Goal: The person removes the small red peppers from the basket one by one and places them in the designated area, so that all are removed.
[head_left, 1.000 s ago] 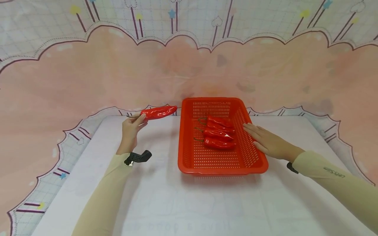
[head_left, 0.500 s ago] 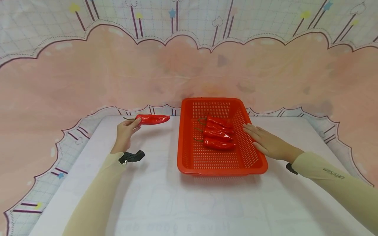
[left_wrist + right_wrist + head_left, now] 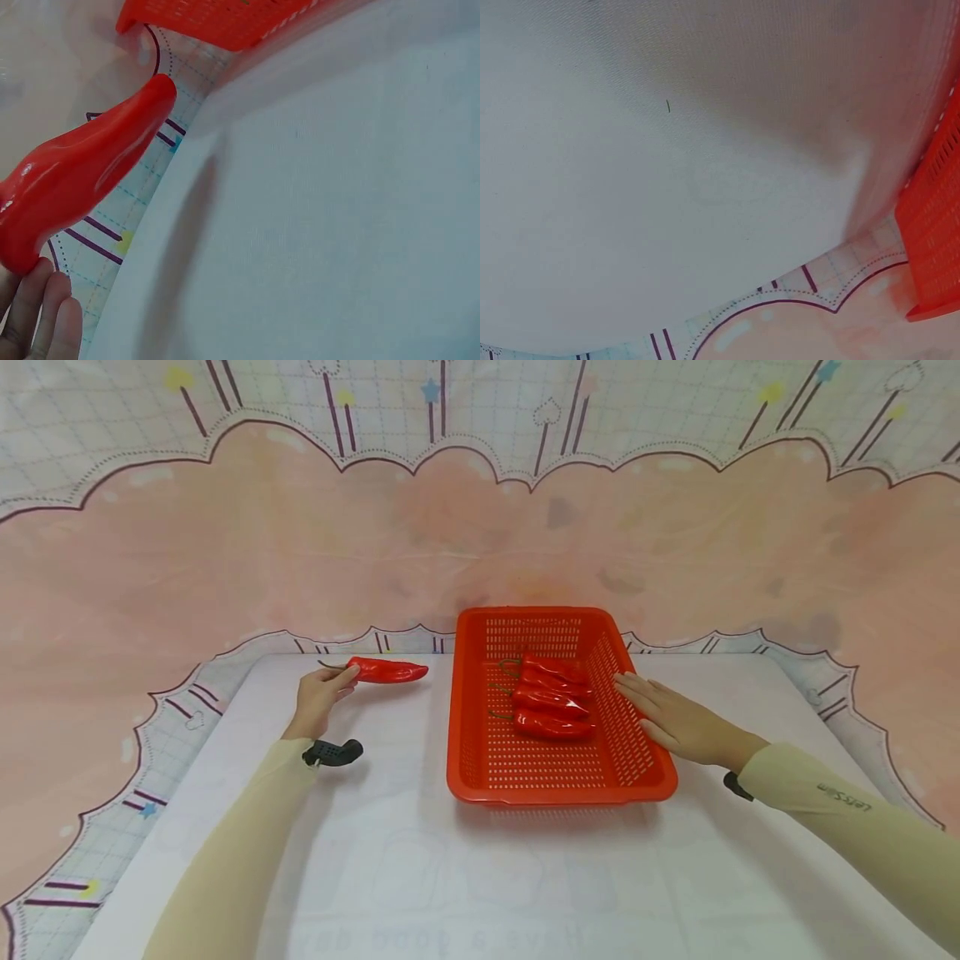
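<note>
A glossy red chili pepper [image 3: 390,671] with a thin dark stem is pinched by my left hand [image 3: 318,700] at its stem end, left of the basket. Its tip points right, toward the basket. In the left wrist view this pepper [image 3: 82,165] hangs over the table edge, its shadow falling apart from it. My right hand [image 3: 682,720] lies with straight fingers at the right rim of the red plastic basket [image 3: 562,795]. Several red peppers [image 3: 553,724] with green stems lie side by side inside, tips to the right. The right wrist view shows no hand, only the basket's side [image 3: 937,225].
The white tabletop [image 3: 420,868] extends in front of the basket and to both sides. Behind the table hangs a pink and white patterned cloth [image 3: 337,543]. A black wrist strap [image 3: 333,752] sits on the left wrist.
My left hand has moved left and slightly down with the pepper, farther from the basket. The right hand stays at the rim. The head view has shifted slightly.
</note>
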Demonstrator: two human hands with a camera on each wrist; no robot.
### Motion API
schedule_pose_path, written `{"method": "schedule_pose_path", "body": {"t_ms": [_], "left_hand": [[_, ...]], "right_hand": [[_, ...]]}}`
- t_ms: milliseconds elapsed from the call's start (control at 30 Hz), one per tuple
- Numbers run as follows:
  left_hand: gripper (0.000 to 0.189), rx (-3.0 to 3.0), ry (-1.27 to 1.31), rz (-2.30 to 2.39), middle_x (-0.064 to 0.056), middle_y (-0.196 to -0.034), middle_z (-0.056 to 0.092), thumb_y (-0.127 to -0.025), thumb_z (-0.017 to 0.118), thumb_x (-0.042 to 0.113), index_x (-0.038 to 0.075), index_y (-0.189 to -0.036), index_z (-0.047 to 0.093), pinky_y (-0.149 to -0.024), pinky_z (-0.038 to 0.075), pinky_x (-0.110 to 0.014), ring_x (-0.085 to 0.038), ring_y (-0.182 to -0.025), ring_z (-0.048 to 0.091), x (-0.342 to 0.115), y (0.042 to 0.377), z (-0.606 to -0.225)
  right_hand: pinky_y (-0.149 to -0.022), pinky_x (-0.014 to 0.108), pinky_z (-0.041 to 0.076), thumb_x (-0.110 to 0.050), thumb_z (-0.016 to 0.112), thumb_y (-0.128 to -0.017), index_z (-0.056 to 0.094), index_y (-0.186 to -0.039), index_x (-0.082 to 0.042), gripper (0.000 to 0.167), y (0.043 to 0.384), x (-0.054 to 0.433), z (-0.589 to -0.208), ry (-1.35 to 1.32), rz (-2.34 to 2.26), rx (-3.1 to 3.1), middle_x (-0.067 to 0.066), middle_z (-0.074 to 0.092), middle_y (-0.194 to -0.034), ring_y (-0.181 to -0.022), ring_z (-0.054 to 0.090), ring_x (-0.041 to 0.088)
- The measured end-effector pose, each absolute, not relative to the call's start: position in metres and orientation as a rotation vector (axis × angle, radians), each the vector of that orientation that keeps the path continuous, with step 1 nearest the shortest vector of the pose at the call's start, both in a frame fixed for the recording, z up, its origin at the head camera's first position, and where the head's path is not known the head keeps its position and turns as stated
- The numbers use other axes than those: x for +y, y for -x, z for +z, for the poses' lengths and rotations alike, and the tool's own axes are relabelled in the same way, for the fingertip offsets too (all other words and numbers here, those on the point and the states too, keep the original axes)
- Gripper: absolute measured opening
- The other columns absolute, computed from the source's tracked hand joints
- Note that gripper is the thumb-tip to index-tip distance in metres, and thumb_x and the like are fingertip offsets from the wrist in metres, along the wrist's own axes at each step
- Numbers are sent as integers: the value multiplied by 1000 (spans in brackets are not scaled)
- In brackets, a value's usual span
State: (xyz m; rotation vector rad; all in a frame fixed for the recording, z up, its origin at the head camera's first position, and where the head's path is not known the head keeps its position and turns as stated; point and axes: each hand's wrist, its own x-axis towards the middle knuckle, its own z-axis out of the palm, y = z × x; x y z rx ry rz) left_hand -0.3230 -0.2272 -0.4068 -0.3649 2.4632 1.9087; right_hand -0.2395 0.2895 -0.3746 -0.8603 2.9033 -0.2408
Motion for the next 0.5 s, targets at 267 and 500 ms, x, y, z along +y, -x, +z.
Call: {"method": "schedule_pose_path", "body": {"t_ms": [267, 500], "left_hand": [[59, 2473, 391, 1911, 17, -76, 55, -90, 61, 36, -8, -128, 51, -102, 44, -31, -4, -83, 58, -229, 326, -411], [56, 2561, 439, 1802, 7, -88, 64, -90, 60, 38, -5, -126, 56, -101, 46, -32, -6, -83, 59, -231, 324, -416]], "right_hand": [[-116, 57, 16, -36, 44, -97, 14, -152, -13, 66, 239, 289, -373, 861, -252, 2898, 8, 13, -159, -146, 10, 30], [-114, 60, 17, -37, 45, -97, 15, -152, -14, 67, 238, 288, -375, 850, -242, 2907, 8, 14, -159, -146, 11, 31]]}}
